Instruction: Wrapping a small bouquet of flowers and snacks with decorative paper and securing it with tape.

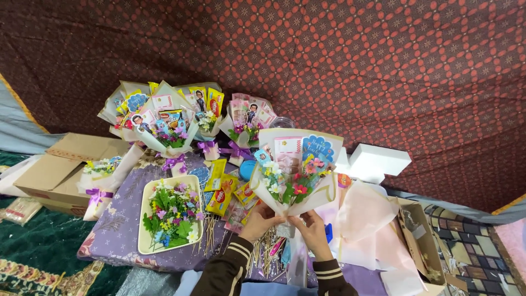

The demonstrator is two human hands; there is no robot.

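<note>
Both my hands hold up a small bouquet (296,172) wrapped in cream paper, filled with artificial flowers, folded banknotes and a blue round card. My left hand (260,219) grips the left side of its narrow base. My right hand (313,233) pinches the base from the right, fingers closed around the wrap. Both sleeves are dark brown with cream stripes at the cuffs.
Several finished bouquets (164,118) stand at the back of a purple flowered cushion (118,233). A cream tray of loose artificial flowers (171,214), yellow snack packets (222,194) and wooden skewers (260,252) lie on it. Cardboard box (60,170) left; pink wrapping paper (364,225) and white foam blocks (378,159) right.
</note>
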